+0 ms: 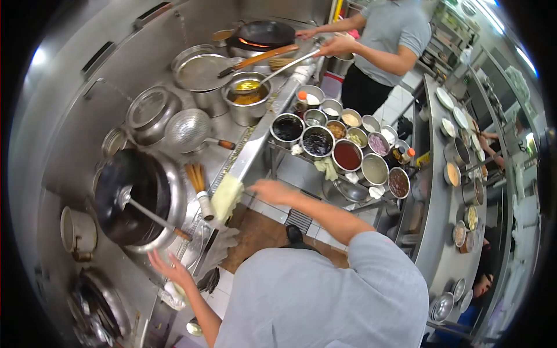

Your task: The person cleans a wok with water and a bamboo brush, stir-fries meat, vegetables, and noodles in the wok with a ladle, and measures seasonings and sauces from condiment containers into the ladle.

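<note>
My left hand (168, 269) has its fingers spread and holds nothing, just below the rim of a large wok (134, 197). A ladle (152, 214) rests in that wok, its wooden handle tip above my hand. My right hand (272, 192) is out past the counter edge, fingers curled together with nothing visible in them. Left of it lies a pale cloth (227, 197). Beside the cloth sits a bamboo brush (199, 188) with a wrapped handle. A perforated strainer (187, 131) lies further up the counter.
A co-worker (389, 40) at the top holds a long ladle over a pot of yellow liquid (246, 95), near a second wok (264, 35) over flame. Bowls of sauces and seasonings (347, 155) stand on a side rack. Another counter (432, 191) runs along the right.
</note>
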